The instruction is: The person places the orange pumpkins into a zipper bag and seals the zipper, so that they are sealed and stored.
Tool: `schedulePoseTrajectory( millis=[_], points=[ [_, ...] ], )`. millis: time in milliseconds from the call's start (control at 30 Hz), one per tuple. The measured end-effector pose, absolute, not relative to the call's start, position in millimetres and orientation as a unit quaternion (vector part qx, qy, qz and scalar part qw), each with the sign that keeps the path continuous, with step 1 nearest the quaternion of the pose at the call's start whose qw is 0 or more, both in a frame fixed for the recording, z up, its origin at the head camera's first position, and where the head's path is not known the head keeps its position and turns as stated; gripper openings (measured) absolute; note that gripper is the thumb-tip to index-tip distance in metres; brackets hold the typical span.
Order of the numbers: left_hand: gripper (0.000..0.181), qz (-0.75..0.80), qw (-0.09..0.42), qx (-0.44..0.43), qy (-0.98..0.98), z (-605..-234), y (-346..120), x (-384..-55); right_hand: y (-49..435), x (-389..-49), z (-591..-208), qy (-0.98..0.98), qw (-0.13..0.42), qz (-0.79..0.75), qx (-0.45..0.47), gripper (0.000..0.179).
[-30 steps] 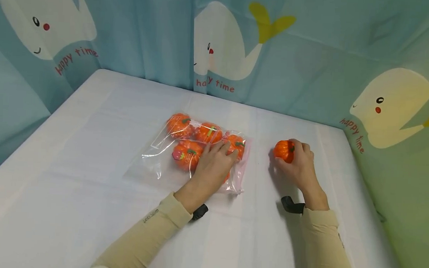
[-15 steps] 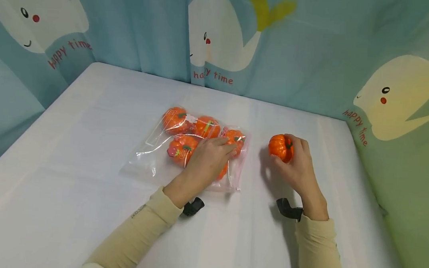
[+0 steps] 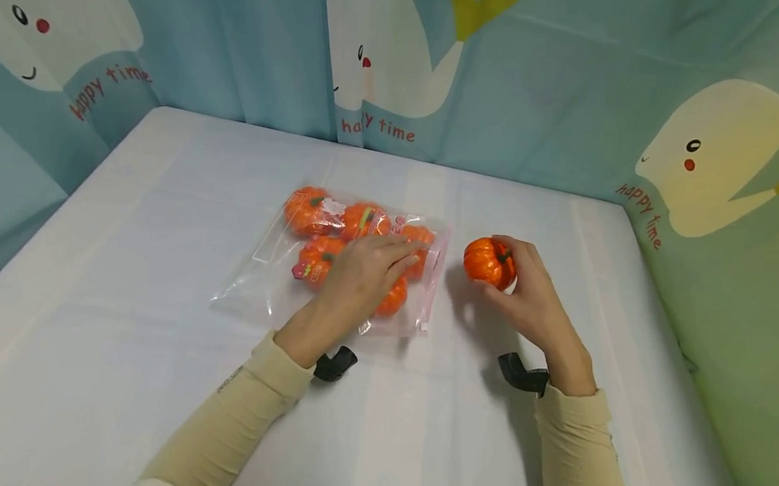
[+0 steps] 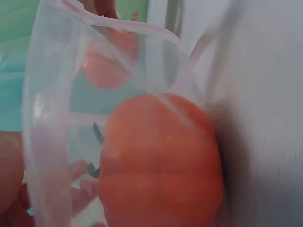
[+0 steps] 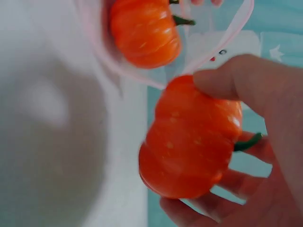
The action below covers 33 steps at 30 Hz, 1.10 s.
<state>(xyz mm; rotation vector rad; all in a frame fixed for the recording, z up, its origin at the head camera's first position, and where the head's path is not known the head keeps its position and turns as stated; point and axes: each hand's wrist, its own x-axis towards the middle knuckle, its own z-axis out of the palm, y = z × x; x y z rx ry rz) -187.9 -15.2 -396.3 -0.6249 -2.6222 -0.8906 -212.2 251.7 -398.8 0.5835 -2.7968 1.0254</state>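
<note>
A clear zip bag (image 3: 250, 288) with a pink-edged mouth lies on the table, with several small orange pumpkins (image 3: 308, 210) inside. My left hand (image 3: 352, 277) is over the bag's mouth end and holds its upper film, and the mouth gapes in the left wrist view. Its exact fingertip grip is partly hidden. Just right of the mouth, my right hand (image 3: 534, 296) grips another orange pumpkin (image 3: 486, 262) between thumb and fingers. That pumpkin has a green stem (image 5: 248, 142) turned toward the palm. Inside the bag, one pumpkin (image 4: 161, 161) sits close to the left wrist camera.
A white cloth covers the table (image 3: 129, 377). A blue-green curtain (image 3: 532, 111) with whale prints stands behind and along the right side. Black wrist mounts (image 3: 521, 372) stick out beside both sleeves.
My right hand has carried its pumpkin leftward, nearer the bag's mouth. The left hand stays over the bag, its wrist somewhat raised. The head view has shifted slightly.
</note>
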Motion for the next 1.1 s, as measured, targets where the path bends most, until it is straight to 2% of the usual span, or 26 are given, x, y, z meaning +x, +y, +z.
schedulePoseTrajectory(
  millis=[200,467,600,833,1100],
  points=[
    [0.034,-0.323,0.16,-0.231,-0.903,-395,-18,-188,242,-204,-389,-0.909,0.024,0.321,0.265,0.06],
    [0.032,-0.315,0.173,-0.236,-0.903,-395,-17,-191,228,-195,-382,-0.893,-0.056,0.305,0.327,0.055],
    [0.033,-0.307,0.166,-0.238,-0.906,-397,-16,-190,223,-194,-388,-0.891,-0.081,0.291,0.338,0.056],
    [0.034,-0.304,0.184,-0.247,-0.901,-397,-16,-190,215,-199,-392,-0.883,-0.095,0.301,0.347,0.064],
    [0.036,-0.307,0.161,-0.241,-0.907,-398,-18,-189,219,-196,-393,-0.866,-0.145,0.35,0.328,0.062]
  ],
)
